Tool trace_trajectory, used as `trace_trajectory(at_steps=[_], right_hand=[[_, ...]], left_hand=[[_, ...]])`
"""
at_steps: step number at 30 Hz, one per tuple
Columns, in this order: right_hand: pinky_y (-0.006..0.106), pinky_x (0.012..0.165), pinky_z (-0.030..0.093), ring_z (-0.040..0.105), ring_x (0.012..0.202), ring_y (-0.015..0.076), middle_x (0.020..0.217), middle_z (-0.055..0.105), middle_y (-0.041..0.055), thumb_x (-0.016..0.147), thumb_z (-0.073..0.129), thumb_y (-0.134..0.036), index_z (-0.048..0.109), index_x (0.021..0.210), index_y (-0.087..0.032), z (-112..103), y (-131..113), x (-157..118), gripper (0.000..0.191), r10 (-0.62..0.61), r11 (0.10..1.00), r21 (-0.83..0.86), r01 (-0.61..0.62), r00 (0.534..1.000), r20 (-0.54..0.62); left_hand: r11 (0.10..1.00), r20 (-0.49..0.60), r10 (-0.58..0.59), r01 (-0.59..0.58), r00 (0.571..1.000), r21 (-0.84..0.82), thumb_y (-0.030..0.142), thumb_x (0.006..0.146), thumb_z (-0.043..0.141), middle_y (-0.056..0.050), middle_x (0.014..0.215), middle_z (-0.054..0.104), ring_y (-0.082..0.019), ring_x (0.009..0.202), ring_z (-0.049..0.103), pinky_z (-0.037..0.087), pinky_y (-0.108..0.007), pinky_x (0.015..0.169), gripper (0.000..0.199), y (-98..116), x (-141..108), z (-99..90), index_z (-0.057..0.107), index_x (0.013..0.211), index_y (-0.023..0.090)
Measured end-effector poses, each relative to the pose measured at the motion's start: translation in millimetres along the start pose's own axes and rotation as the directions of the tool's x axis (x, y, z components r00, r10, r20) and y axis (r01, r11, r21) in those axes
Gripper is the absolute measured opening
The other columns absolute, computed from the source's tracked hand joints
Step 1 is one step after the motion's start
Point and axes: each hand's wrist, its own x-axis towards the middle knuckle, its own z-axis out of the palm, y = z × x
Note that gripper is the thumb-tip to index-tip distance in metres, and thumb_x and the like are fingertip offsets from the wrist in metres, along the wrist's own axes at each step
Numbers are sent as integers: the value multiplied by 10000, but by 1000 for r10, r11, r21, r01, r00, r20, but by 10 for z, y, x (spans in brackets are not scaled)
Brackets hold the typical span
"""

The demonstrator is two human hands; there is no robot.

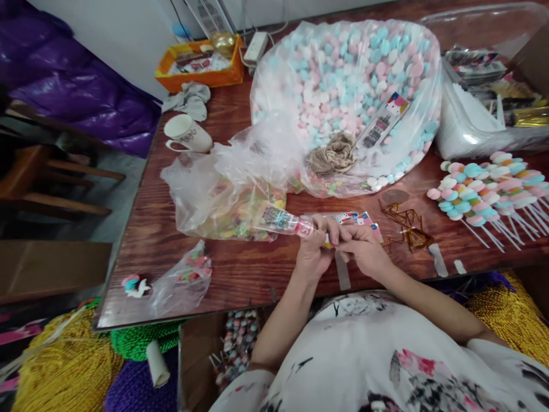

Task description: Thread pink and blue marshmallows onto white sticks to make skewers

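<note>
My left hand (pixel 315 249) is closed round the gathered end of a printed clear packet (pixel 278 220), which points left over the table. Beside it, my right hand (pixel 362 246) has its fingers pinched at the same end; whether it grips the packet or something small is hidden. Under and behind my hands lie printed packets (pixel 373 226). Gold twist ties (pixel 401 220) are scattered right of my right hand. A clear bag of colourful candies (pixel 223 212) lies left of the packet. Pastel candy skewers on white sticks (pixel 480 189) are piled at the right.
A huge bag of pastel candies (pixel 317 74) fills the back, with a brown cloth (pixel 332 154) on it. A mug (pixel 189 134), grey cloth (pixel 189 102) and orange box (pixel 234 74) stand back left. A small bag (pixel 184 286) lies front left; a plastic tub (pixel 454 137) is at right.
</note>
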Motion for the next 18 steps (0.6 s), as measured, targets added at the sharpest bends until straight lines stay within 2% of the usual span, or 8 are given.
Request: trace_trajectory(at_steps=[1,3,6,9,12,14,16,18], right_hand=[[221,429,293,363,400,77,461,416,-72,768,637,-340,557,645,-185,24,-21,18,213,14,999,52,-14,1000,-8],[221,471,331,418,459,83,527,468,-58,779,636,-337,576,692,-182,34,-58,11,188,-25,1000,14,25,1000,-18],[230,567,369,463,574,93,616,521,-33,841,592,-308,597,708,-172,-44,-76,-97,190,-101,960,-259,110,994,49],[230,540,329,400,538,82,553,454,-43,884,541,-291,545,614,-167,-131,-28,-225,297,-62,916,-389,99,992,107],[229,487,285,344,494,78,518,393,-53,883,540,-324,520,592,-174,-97,47,-258,328,-80,940,-330,88,996,38],[230,478,287,341,487,82,510,389,-53,861,570,-351,526,592,-178,-20,85,-221,323,-122,957,-268,111,992,-22],[230,476,293,342,484,83,505,387,-53,844,584,-375,508,571,-182,43,105,-164,342,-129,971,-211,113,990,-64],[227,490,305,350,500,84,522,395,-50,839,579,-389,489,555,-183,40,106,-120,362,-124,976,-190,104,987,-99]], left_hand=[[1000,-9,10,-10,1000,6,515,688,779,51,552,521,-151,626,600,524,-377,839,494,6,2,0,400,640,201],[1000,-39,19,-19,999,13,529,687,773,47,553,519,-156,657,607,527,-365,832,501,36,12,-12,400,631,201],[1000,-76,7,-9,997,-18,519,725,747,47,554,503,-168,719,632,526,-351,829,476,95,18,-60,408,633,198],[999,-93,-9,4,996,-50,510,721,753,50,546,489,-180,758,649,528,-345,819,471,85,-20,-84,413,636,196],[997,-78,-79,79,994,-3,526,714,748,35,542,494,-202,777,654,535,-333,775,483,-22,-73,-34,418,608,190],[992,-95,-118,122,989,42,518,778,687,5,590,543,-206,792,652,532,-316,738,456,-112,-92,25,445,586,182],[988,-127,-111,123,986,93,514,846,597,-36,715,626,-208,837,649,526,-312,749,432,-186,-103,76,502,596,175],[980,-145,-76,100,987,171,516,873,550,-68,907,679,-217,937,640,510,-327,850,394,-224,-143,102,590,691,168]])
